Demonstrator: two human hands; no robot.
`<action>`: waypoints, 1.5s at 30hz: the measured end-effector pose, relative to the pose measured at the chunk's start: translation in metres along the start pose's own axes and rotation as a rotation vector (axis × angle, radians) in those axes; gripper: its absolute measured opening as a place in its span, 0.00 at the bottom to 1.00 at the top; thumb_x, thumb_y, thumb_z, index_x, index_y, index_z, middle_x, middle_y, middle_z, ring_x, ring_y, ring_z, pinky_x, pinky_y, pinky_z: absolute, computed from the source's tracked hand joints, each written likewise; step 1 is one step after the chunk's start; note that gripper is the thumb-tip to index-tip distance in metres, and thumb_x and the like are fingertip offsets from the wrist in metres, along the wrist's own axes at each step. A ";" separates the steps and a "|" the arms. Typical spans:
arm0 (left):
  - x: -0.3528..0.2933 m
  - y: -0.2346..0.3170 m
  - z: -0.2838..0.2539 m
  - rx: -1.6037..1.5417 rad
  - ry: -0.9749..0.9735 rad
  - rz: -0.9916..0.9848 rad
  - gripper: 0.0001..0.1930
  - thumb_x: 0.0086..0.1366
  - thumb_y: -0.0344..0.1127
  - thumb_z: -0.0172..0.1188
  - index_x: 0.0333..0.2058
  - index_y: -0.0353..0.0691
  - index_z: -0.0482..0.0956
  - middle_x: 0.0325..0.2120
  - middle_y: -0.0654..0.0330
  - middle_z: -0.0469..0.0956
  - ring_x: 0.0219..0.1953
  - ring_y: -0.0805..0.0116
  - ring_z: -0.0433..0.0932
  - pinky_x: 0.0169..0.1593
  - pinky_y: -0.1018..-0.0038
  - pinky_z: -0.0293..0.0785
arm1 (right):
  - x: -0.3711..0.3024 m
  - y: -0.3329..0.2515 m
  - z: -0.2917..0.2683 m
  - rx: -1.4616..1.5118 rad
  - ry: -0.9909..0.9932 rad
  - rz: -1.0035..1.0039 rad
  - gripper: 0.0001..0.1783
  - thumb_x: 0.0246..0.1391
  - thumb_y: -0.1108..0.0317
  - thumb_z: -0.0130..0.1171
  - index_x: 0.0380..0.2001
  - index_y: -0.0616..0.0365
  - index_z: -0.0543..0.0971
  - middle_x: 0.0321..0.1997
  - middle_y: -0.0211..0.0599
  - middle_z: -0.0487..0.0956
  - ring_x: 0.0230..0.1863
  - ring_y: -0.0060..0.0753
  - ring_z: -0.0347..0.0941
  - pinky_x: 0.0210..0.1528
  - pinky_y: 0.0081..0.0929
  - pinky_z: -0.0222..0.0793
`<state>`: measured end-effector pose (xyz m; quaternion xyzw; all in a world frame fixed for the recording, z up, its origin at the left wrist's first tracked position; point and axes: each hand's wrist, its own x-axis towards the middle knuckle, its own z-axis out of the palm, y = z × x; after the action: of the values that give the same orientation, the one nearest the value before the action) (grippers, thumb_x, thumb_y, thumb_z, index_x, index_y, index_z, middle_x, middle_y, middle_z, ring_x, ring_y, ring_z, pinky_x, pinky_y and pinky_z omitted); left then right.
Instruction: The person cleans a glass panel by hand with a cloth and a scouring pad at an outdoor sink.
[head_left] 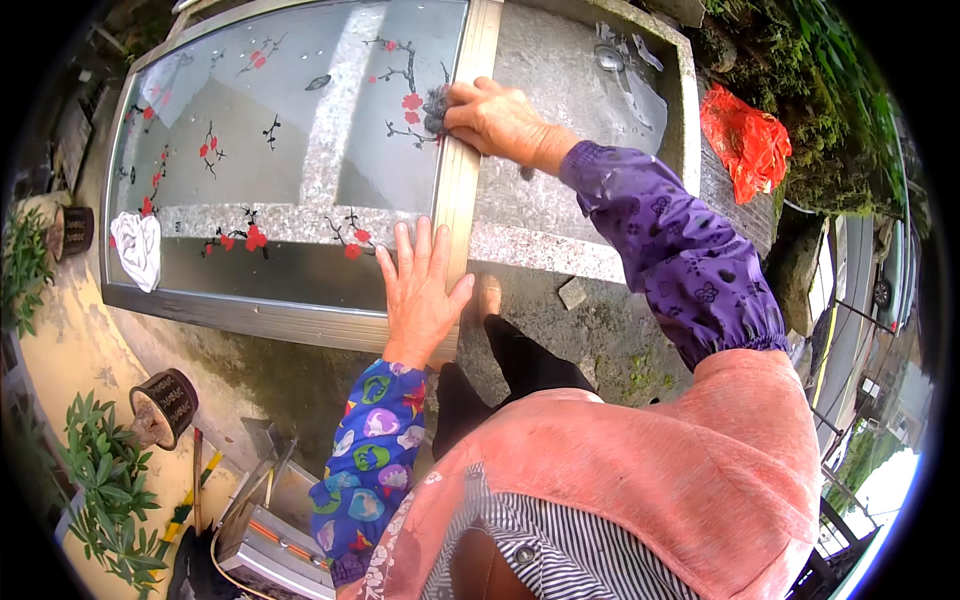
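Observation:
A framed glass panel point(255, 110), decorated with red blossoms and dark branches, lies across a concrete basin point(685, 110). My right hand point(492, 118) grips a dark grey scouring pad point(436, 108) against the glass beside the panel's pale metal frame point(458, 195). The pad is partly covered by my fingers. Nearer to me, my left hand point(418, 292) rests flat near the corner of the panel, fingers stretched over glass and frame, holding nothing. A crumpled white cloth point(137, 250) lies on the panel's near left corner.
In the basin, right of the panel, lies what looks like a metal ladle point(608, 57). A red plastic bag point(745, 145) is beyond the basin's right wall. Potted plants point(165, 408) and a silver metal frame point(275, 550) stand at lower left. A small stone block point(571, 292) lies on the ground.

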<state>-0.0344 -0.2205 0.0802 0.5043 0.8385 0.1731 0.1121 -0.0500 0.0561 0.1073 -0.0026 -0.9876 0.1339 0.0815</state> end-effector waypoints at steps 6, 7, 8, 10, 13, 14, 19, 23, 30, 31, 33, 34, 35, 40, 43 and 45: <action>0.008 0.006 0.002 0.008 -0.010 0.025 0.39 0.57 0.48 0.61 0.64 0.39 0.57 0.67 0.51 0.51 0.69 0.44 0.45 0.66 0.41 0.38 | 0.068 0.116 0.005 -0.347 0.216 0.322 0.09 0.52 0.62 0.58 0.38 0.40 0.83 0.43 0.24 0.75 0.47 0.37 0.71 0.43 0.32 0.75; 0.011 0.007 0.005 0.011 -0.001 0.035 0.39 0.57 0.48 0.60 0.64 0.39 0.57 0.67 0.51 0.51 0.69 0.44 0.45 0.66 0.41 0.38 | 0.067 0.119 0.005 -0.371 0.236 0.347 0.09 0.53 0.62 0.57 0.38 0.40 0.82 0.43 0.24 0.75 0.47 0.38 0.71 0.43 0.32 0.75; 0.005 0.001 0.002 0.026 -0.001 0.017 0.39 0.57 0.48 0.60 0.64 0.39 0.57 0.67 0.51 0.51 0.69 0.44 0.45 0.66 0.41 0.38 | 0.063 0.099 0.011 -0.251 0.225 0.239 0.09 0.52 0.62 0.57 0.37 0.41 0.83 0.43 0.25 0.75 0.47 0.37 0.71 0.43 0.31 0.75; 0.003 -0.002 -0.004 0.021 -0.003 -0.011 0.39 0.58 0.48 0.60 0.64 0.39 0.57 0.67 0.50 0.51 0.69 0.44 0.45 0.66 0.41 0.38 | 0.029 0.049 0.013 -0.068 0.186 0.114 0.05 0.49 0.63 0.61 0.31 0.44 0.82 0.40 0.23 0.73 0.44 0.36 0.70 0.41 0.30 0.75; 0.000 -0.001 -0.008 0.018 -0.020 -0.027 0.39 0.58 0.48 0.60 0.64 0.39 0.57 0.67 0.50 0.51 0.69 0.43 0.45 0.66 0.41 0.38 | -0.006 0.006 0.003 0.065 0.026 -0.036 0.05 0.46 0.64 0.64 0.28 0.48 0.80 0.39 0.25 0.73 0.41 0.33 0.71 0.38 0.30 0.74; 0.001 0.000 -0.006 0.016 -0.029 -0.020 0.39 0.58 0.49 0.60 0.64 0.39 0.57 0.67 0.50 0.51 0.69 0.43 0.45 0.66 0.41 0.38 | -0.001 0.018 0.002 0.049 0.043 -0.021 0.04 0.47 0.64 0.63 0.28 0.47 0.80 0.40 0.25 0.73 0.41 0.33 0.71 0.39 0.30 0.74; 0.007 0.008 -0.004 0.012 -0.080 0.003 0.39 0.59 0.50 0.58 0.64 0.38 0.57 0.67 0.50 0.50 0.69 0.43 0.43 0.66 0.41 0.36 | 0.064 0.146 -0.006 -0.192 0.217 0.228 0.08 0.53 0.59 0.57 0.35 0.43 0.82 0.44 0.25 0.74 0.45 0.39 0.71 0.44 0.35 0.73; 0.003 0.007 -0.005 0.033 -0.100 -0.012 0.38 0.59 0.51 0.58 0.64 0.38 0.58 0.67 0.49 0.51 0.69 0.42 0.44 0.66 0.41 0.36 | 0.090 0.153 -0.002 -0.193 0.219 0.337 0.09 0.53 0.60 0.57 0.37 0.42 0.82 0.43 0.26 0.74 0.48 0.39 0.70 0.45 0.34 0.73; 0.004 0.004 -0.006 0.059 -0.086 -0.017 0.38 0.59 0.50 0.57 0.63 0.36 0.58 0.67 0.48 0.51 0.69 0.41 0.43 0.66 0.41 0.35 | 0.007 0.065 -0.003 0.097 0.069 0.080 0.06 0.47 0.62 0.63 0.31 0.45 0.82 0.40 0.25 0.73 0.42 0.36 0.71 0.41 0.32 0.75; 0.005 0.004 -0.007 0.062 -0.087 -0.017 0.38 0.59 0.50 0.57 0.63 0.36 0.58 0.67 0.48 0.51 0.69 0.41 0.43 0.66 0.41 0.35 | 0.018 0.075 -0.001 0.056 0.124 0.068 0.06 0.48 0.62 0.63 0.31 0.45 0.82 0.40 0.26 0.73 0.42 0.37 0.71 0.41 0.32 0.74; 0.004 0.004 -0.006 0.072 -0.090 -0.014 0.38 0.59 0.50 0.57 0.63 0.36 0.58 0.67 0.48 0.51 0.69 0.41 0.43 0.66 0.41 0.35 | 0.058 0.111 0.000 -0.079 0.201 0.114 0.06 0.51 0.62 0.60 0.33 0.44 0.82 0.41 0.27 0.73 0.43 0.38 0.71 0.41 0.32 0.74; 0.008 0.007 -0.004 0.072 -0.091 0.001 0.38 0.59 0.50 0.57 0.63 0.36 0.58 0.67 0.48 0.51 0.69 0.41 0.43 0.66 0.41 0.35 | 0.072 0.141 -0.004 -0.237 0.239 0.164 0.07 0.52 0.62 0.58 0.35 0.43 0.82 0.42 0.28 0.73 0.45 0.39 0.71 0.42 0.32 0.74; 0.011 0.007 -0.003 0.069 -0.091 0.009 0.38 0.59 0.50 0.57 0.63 0.36 0.58 0.67 0.48 0.51 0.69 0.41 0.43 0.66 0.41 0.35 | 0.087 0.158 -0.011 -0.301 0.181 0.304 0.08 0.51 0.63 0.59 0.36 0.43 0.82 0.43 0.28 0.74 0.46 0.40 0.70 0.42 0.32 0.74; 0.001 0.002 -0.004 0.080 -0.084 -0.022 0.38 0.59 0.50 0.58 0.63 0.36 0.58 0.67 0.48 0.51 0.69 0.41 0.43 0.66 0.42 0.35 | 0.064 0.122 0.014 -0.088 0.260 0.302 0.07 0.52 0.62 0.59 0.35 0.44 0.82 0.42 0.28 0.73 0.44 0.39 0.71 0.44 0.35 0.72; 0.001 0.002 -0.004 0.078 -0.080 -0.016 0.38 0.58 0.50 0.58 0.63 0.36 0.58 0.67 0.48 0.51 0.69 0.42 0.43 0.66 0.42 0.35 | 0.029 0.102 0.009 0.015 0.159 0.277 0.08 0.50 0.62 0.60 0.36 0.44 0.82 0.42 0.30 0.73 0.44 0.39 0.72 0.45 0.35 0.73; 0.003 0.005 -0.004 0.072 -0.081 -0.014 0.38 0.58 0.49 0.58 0.63 0.36 0.58 0.67 0.48 0.51 0.69 0.42 0.43 0.66 0.42 0.36 | 0.043 0.111 0.002 -0.068 0.180 0.307 0.08 0.51 0.64 0.59 0.35 0.43 0.83 0.43 0.30 0.74 0.44 0.39 0.73 0.45 0.33 0.74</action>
<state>-0.0333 -0.2167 0.0861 0.5086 0.8426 0.1216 0.1289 -0.0950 0.1636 0.0832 -0.1678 -0.9683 0.1105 0.1483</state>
